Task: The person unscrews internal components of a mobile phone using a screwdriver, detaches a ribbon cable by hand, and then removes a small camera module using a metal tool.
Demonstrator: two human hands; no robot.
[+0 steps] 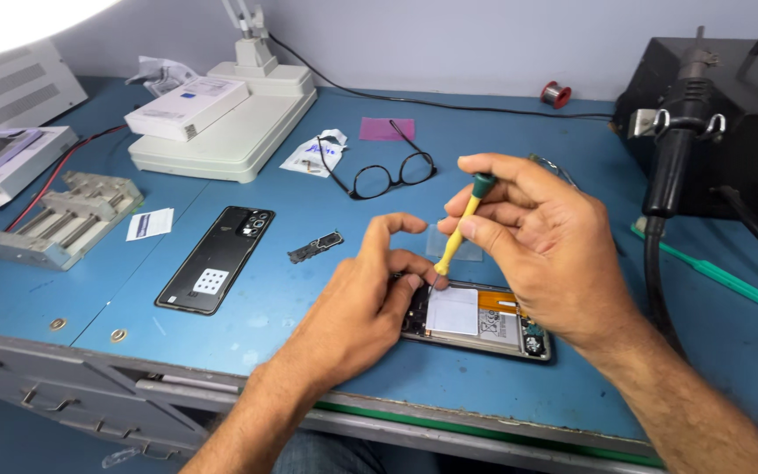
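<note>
Blue workbench (326,202) spans view. White lamp base (230,132) far left, black hot-air station (730,123) far right. Opened phone (484,320) near front edge, insides up, between hands. Black back cover (217,259) lies left of it, well apart. Right hand (528,237) pinches yellow screwdriver (460,230), tip down on phone's top area. Left hand (366,307) rests on phone's left end, fingers curled, steadying it. Glasses (392,171) behind. Small black bracket (315,247) beside cover.
</note>
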